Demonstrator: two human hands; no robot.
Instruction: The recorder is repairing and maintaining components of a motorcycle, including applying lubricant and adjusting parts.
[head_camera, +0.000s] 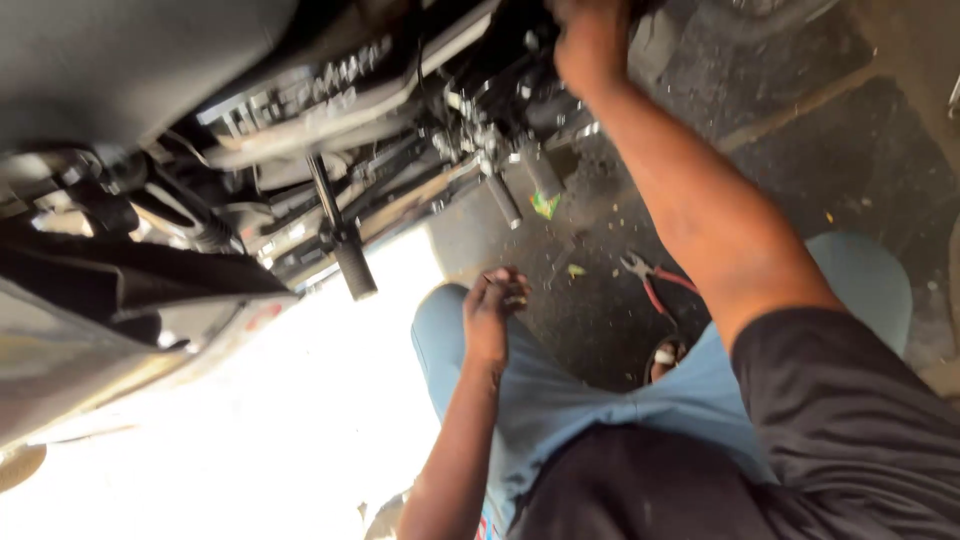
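Hands: two, left hand (490, 315) and right hand (592, 45)
Motorcycle (330, 110): one
Foot pegs: three, e.g. (352, 265)
Pliers (652, 280): one, red-handled
Knees: two

A: Right hand (592, 45)?
B: Fingers buried in engine (480, 110) parts; grip unreadable, cut by top edge.
A: Left hand (490, 315)?
B: Pinching small item (512, 298), too small and blurred to identify.

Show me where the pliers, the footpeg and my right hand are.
pliers (652, 280), head view, on the red handles near the pivot
footpeg (355, 268), head view, on its black rubber end
right hand (590, 45), head view, on the back of the hand
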